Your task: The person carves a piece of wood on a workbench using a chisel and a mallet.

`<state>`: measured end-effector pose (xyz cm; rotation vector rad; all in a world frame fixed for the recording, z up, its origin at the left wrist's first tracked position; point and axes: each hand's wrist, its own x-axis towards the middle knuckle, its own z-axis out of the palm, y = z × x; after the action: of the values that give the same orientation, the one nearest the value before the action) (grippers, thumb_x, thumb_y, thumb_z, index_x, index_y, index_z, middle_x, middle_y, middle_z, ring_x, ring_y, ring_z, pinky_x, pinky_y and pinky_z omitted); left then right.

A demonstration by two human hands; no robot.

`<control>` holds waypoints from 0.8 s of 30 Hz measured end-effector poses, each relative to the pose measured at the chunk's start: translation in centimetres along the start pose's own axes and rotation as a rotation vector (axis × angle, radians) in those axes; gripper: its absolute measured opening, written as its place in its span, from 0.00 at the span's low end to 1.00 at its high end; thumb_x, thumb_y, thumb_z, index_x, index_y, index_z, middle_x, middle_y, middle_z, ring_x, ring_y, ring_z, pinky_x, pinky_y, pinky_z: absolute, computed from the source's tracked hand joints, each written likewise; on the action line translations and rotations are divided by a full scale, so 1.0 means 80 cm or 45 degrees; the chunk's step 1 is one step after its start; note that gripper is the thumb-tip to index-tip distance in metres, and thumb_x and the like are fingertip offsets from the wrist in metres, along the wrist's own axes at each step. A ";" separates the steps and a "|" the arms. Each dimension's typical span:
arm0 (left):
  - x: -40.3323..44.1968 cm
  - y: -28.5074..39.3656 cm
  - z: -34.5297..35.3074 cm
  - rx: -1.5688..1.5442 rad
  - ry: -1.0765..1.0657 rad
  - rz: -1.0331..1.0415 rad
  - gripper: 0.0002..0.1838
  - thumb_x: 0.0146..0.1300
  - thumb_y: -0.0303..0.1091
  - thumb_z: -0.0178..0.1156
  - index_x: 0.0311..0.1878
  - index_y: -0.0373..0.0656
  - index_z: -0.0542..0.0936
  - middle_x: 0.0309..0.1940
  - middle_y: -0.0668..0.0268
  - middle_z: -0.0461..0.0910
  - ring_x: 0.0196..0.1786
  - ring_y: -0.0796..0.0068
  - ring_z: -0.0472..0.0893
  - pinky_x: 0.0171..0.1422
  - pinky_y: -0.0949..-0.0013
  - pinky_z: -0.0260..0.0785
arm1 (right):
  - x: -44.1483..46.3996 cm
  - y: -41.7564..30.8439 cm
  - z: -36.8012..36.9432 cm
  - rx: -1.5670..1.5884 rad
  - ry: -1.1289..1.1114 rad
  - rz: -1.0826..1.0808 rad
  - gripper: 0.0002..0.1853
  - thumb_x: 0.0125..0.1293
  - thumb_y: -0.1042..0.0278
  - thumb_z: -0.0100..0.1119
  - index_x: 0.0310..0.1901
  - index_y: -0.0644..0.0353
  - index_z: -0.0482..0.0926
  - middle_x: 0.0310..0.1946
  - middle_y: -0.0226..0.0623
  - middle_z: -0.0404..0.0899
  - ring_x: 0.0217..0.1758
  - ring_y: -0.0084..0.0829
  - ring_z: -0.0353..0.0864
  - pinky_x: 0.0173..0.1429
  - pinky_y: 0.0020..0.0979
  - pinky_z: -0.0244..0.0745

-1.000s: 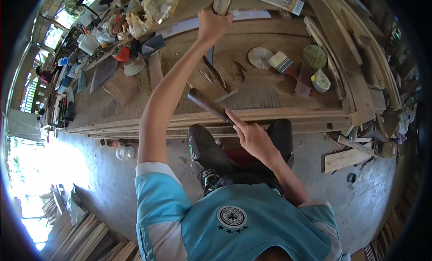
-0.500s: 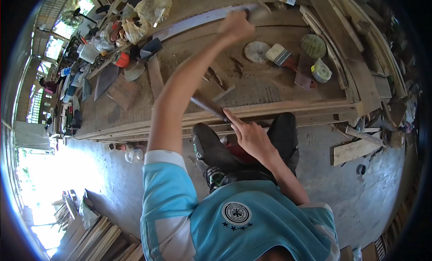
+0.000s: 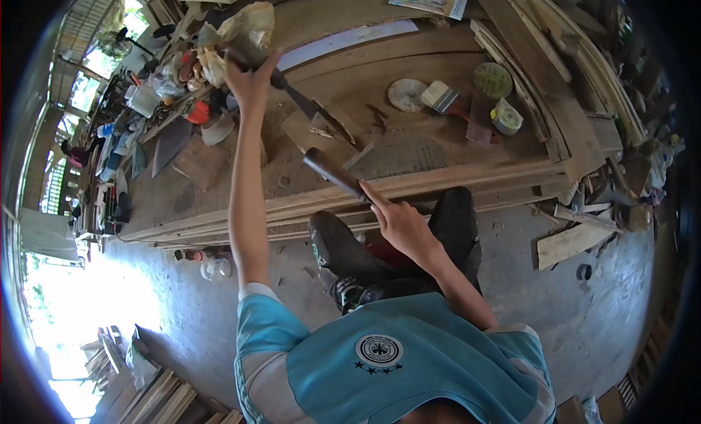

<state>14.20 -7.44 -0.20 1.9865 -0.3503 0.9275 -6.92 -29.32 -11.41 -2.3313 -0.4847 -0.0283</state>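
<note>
My left hand [image 3: 250, 84] reaches over the far left of the workbench. Its thumb and fingers are apart around a dim greyish thing [image 3: 248, 56] that is too blurred to name. Right beside it lies a tool with a dark handle [image 3: 278, 80] and a long narrow blade [image 3: 307, 102], pointing towards the front of the bench. My right hand [image 3: 401, 221] is closed on a dark rod-like handle [image 3: 332, 172] at the bench's front edge, index finger stretched along it. The handle's lower end is hidden by the hand.
On the workbench [image 3: 409, 157] lie a sanding disc [image 3: 406, 94], a paintbrush [image 3: 442, 97], a green disc [image 3: 493, 81] and a tape measure [image 3: 506, 117]. Plastic bags [image 3: 248, 26] and an orange-red container [image 3: 196, 112] crowd the left. Boards [image 3: 540, 40] are piled at the right.
My left hand has swung from the far middle of the bench to the left, uncovering the pale strip and the bladed tool. My right hand stays nearly in place on the dark handle.
</note>
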 end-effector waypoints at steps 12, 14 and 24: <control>-0.045 -0.002 -0.008 -1.264 0.729 -0.474 0.16 0.48 0.20 0.53 0.37 0.43 0.59 0.13 0.65 0.62 0.10 0.74 0.62 0.14 0.69 0.54 | 0.003 -0.014 -0.001 -0.047 -0.043 0.075 0.27 0.61 0.69 0.44 0.61 0.45 0.52 0.13 0.51 0.69 0.18 0.50 0.72 0.22 0.47 0.65; -0.048 -0.001 -0.001 -1.256 0.747 -0.478 0.14 0.48 0.20 0.52 0.35 0.43 0.59 0.13 0.66 0.61 0.10 0.74 0.62 0.14 0.69 0.53 | 0.003 -0.015 -0.003 -0.069 -0.049 0.078 0.27 0.60 0.69 0.44 0.61 0.45 0.52 0.13 0.52 0.69 0.19 0.50 0.71 0.22 0.47 0.65; -0.054 0.007 0.012 -1.123 0.591 -0.345 0.10 0.49 0.17 0.49 0.31 0.41 0.61 0.12 0.67 0.61 0.11 0.75 0.61 0.15 0.70 0.53 | 0.003 -0.015 -0.003 0.008 -0.080 0.081 0.27 0.60 0.72 0.43 0.61 0.46 0.51 0.14 0.54 0.69 0.21 0.50 0.72 0.24 0.47 0.64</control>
<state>11.41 -9.04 -3.27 0.9521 -0.1673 0.8266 -7.07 -28.62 -10.42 -2.3455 -0.4402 0.0770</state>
